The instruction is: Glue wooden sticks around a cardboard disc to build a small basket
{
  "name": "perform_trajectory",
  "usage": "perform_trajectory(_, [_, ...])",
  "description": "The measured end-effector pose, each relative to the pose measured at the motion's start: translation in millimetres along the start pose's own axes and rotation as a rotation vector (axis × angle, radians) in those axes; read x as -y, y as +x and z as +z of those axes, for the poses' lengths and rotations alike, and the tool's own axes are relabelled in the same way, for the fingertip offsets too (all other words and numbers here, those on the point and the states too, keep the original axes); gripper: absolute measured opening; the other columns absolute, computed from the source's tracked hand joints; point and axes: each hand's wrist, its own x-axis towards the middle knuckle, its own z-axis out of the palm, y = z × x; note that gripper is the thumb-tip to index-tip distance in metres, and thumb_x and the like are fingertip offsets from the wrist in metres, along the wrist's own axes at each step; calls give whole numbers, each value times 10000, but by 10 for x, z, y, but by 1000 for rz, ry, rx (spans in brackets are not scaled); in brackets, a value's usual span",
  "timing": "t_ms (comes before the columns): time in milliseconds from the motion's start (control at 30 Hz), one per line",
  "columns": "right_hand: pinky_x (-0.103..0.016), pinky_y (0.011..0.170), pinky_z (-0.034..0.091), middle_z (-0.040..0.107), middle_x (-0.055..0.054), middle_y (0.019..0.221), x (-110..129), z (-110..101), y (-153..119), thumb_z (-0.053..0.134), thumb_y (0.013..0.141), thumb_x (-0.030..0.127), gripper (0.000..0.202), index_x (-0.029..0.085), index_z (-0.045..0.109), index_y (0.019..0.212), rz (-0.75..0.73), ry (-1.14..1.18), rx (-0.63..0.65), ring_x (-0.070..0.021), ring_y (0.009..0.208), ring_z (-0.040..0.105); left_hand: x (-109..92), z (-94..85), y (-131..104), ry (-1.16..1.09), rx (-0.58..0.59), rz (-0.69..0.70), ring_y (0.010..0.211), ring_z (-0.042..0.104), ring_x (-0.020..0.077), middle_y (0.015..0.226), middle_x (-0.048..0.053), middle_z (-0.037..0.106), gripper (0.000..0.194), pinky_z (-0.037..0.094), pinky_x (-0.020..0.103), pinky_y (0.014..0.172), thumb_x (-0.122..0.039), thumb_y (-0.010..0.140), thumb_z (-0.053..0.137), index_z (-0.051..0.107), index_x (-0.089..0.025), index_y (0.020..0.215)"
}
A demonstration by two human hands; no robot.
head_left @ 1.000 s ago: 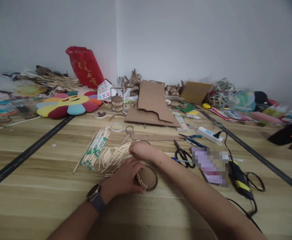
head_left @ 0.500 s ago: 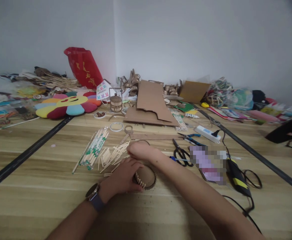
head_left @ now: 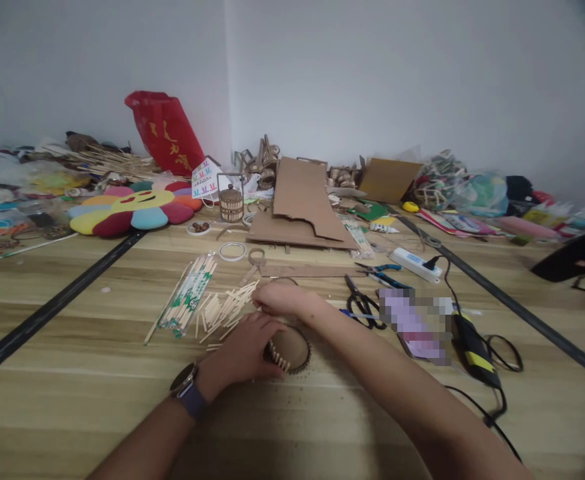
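A round cardboard piece (head_left: 292, 349) with short sticks standing along part of its edge lies on the wooden table. My left hand (head_left: 249, 343), with a watch on the wrist, is closed around its left side, thumb at the near edge and fingers at the far one. Just beyond the piece, my right hand (head_left: 279, 298) is curled with its fingers together at the edge of a pile of short wooden sticks (head_left: 232, 308). Its fingertips are turned away, so whatever they hold is hidden.
Bundled sticks in plastic (head_left: 191, 293) lie left. Black scissors (head_left: 365, 307), pliers (head_left: 379, 268), a power strip (head_left: 416, 265) and a black-and-yellow tool (head_left: 475, 347) with a cable are on the right. Cardboard sheets (head_left: 299, 230) and a small lidded basket (head_left: 231, 203) stand behind.
The view has shifted very slightly. My left hand keeps its hold on the round piece, and my right hand stays curled at the stick pile, barely moved.
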Motion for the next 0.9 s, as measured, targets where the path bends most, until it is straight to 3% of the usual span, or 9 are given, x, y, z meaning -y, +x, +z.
perform_trajectory(233, [-256,781,446,735,-134,994,-116,-59,-193,513,892,71,189,110,692,940,14,131,-219,-206,895,646,-75,-73,23,-52,57,-50,1173,557,329,1239,96,647,707,425,478,1013,-462,619,910,591,-217,1200])
perform_trajectory(367, [-223,722,437,719,-59,918,-143,-8,-531,510,863,36,230,142,668,993,50,248,-343,-158,795,618,-97,-86,35,-42,64,-78,1180,552,342,1238,97,646,692,418,487,1020,-458,620,907,602,-210,1190])
perform_trajectory(467, [-224,710,448,694,-43,885,-105,141,-820,500,877,69,209,148,675,961,112,380,-476,-147,771,609,-92,-70,38,-32,41,-116,1169,555,339,1236,99,643,670,424,478,1008,-450,635,901,599,-206,1181])
perform_trajectory(567, [-239,674,473,672,-24,826,-40,329,-1076,561,889,203,181,161,687,1012,186,815,-652,-146,714,604,-80,-38,39,-21,-7,-149,1125,571,325,1211,93,646,622,448,456,962,-448,654,889,598,-206,1148])
perform_trajectory(667, [-255,658,500,664,-18,800,33,464,-1266,600,917,393,268,177,694,1045,200,1085,-650,-143,687,608,-86,-8,40,0,-44,-178,1113,577,333,1202,98,647,611,454,461,948,-433,647,893,602,-200,1131])
perform_trajectory(800, [-292,715,529,678,-64,877,115,566,-1364,648,876,563,387,188,745,900,168,1138,-708,-174,790,642,-118,27,40,9,-88,-209,1111,584,345,1198,93,657,680,455,482,954,-455,609,910,592,-228,1166])
perform_trajectory(900, [-295,689,543,684,-42,775,155,657,-1341,651,849,620,437,189,723,857,181,1214,-596,-164,711,650,-116,65,31,-14,-120,-205,1161,572,359,1251,93,638,774,444,508,986,-480,606,900,547,-258,1258])
